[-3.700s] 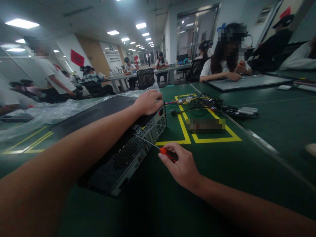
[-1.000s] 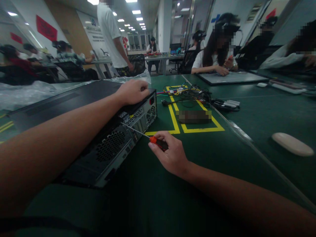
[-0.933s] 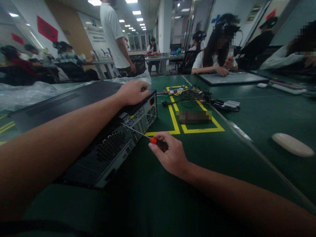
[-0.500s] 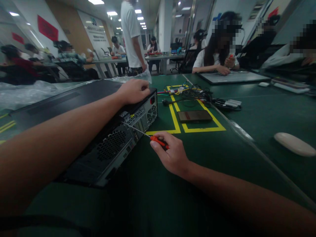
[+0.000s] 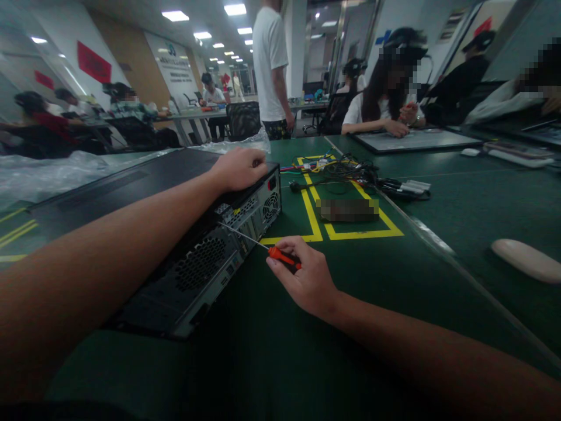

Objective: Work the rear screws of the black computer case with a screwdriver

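Left hand: palm down on the top of the computer case, at its rear corner; fingers loosely bent, pressing rather than clasping.
Right hand: closed around the red handle of the screwdriver, heel of the hand low over the table.
Screwdriver: thin metal shaft slanting up and left from the handle, tip against the rear panel of the computer case, just left of the fan grille; exact spot of contact too small to tell.
Computer case: black, lying flat on the table left of centre, rear panel with vents and ports turned toward the right hand.
Table: dark green, marked with yellow tape in boxes just beside the rear of the case.
Cables: tangled heap beyond the tape boxes, well apart from both hands.
Inside one tape box: flat dark thing, blurred.
Far right: pale oval thing lying on the table.
Far left: crumpled clear plastic beside the case.
Background: person in a white shirt standing, another person seated at the far end of the table.
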### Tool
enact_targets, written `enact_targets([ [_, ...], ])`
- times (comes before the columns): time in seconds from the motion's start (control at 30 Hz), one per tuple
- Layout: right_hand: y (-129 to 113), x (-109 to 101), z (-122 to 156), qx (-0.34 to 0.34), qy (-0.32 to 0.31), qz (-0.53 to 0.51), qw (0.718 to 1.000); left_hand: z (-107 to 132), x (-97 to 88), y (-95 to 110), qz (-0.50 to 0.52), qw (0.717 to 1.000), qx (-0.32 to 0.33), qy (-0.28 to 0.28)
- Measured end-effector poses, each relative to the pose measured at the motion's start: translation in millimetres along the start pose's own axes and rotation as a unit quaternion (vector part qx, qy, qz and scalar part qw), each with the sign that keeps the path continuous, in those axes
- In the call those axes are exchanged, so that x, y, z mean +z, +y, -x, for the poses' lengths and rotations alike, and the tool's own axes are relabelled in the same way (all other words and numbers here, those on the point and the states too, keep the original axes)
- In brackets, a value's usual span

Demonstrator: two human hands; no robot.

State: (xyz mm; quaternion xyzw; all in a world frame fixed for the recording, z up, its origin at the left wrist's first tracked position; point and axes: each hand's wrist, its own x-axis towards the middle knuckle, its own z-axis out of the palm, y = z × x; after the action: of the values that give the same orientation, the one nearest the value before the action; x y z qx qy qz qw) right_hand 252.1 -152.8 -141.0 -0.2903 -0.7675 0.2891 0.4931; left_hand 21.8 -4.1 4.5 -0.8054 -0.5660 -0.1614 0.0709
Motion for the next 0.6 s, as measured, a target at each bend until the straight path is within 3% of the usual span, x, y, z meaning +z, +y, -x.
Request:
enact_targets([
  [0.6,-2.8,-1.7,-0.6,0.019,-0.013,0.008,1.0,1.1,-0.5,3.3,-0.005,1.0,-0.008,0.007],
])
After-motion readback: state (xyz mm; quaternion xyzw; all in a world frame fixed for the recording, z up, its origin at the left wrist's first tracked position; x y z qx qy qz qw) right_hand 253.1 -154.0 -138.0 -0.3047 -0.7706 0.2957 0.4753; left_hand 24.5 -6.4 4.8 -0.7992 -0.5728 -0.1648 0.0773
